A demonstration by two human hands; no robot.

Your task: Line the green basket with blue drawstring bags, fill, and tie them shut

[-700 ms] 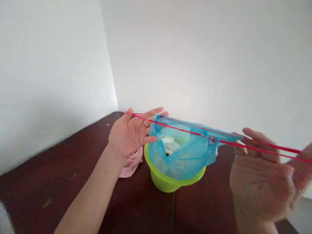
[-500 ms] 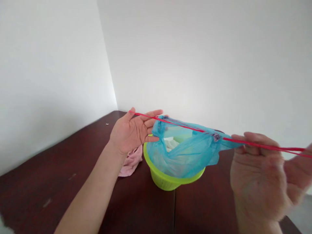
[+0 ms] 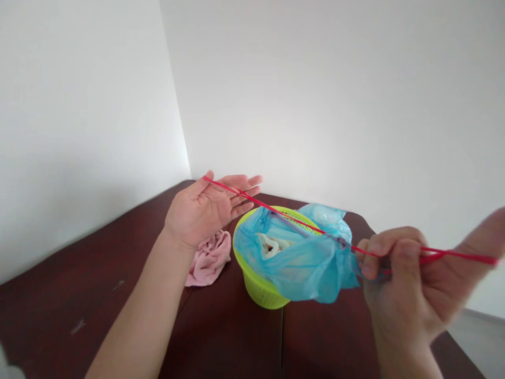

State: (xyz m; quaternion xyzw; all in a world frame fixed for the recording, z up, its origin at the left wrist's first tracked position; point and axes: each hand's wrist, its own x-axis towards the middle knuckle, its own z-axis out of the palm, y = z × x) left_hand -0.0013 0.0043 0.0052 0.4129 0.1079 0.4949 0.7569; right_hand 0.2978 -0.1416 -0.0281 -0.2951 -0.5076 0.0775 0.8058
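A thin blue drawstring garbage bag point(image 3: 315, 266) lines a lime-green basket point(image 3: 265, 295), its right side spilling over the rim. Its red drawstring point(image 3: 290, 217) runs taut between my hands. My left hand point(image 3: 205, 208) is open, palm up and fingers spread, with one end of the string looped round its thumb. On the right, the string passes through my right hand point(image 3: 402, 284), whose fingers curl closed on it beside the bag's gathered edge. The string's other end loops round that hand's outstretched thumb. Inside the bag lies some crumpled whitish material point(image 3: 276, 245).
A crumpled pink cloth point(image 3: 210, 260) lies left of the basket, under my left wrist. The dark reddish-brown table point(image 3: 232, 342) has a seam down its front. White walls point(image 3: 315, 95) rise behind and to the left.
My right hand's fingers have curled closed round the string. The bag's mouth has dropped lower over the basket, and its far part now bulges behind the rim. My left hand has shifted slightly left.
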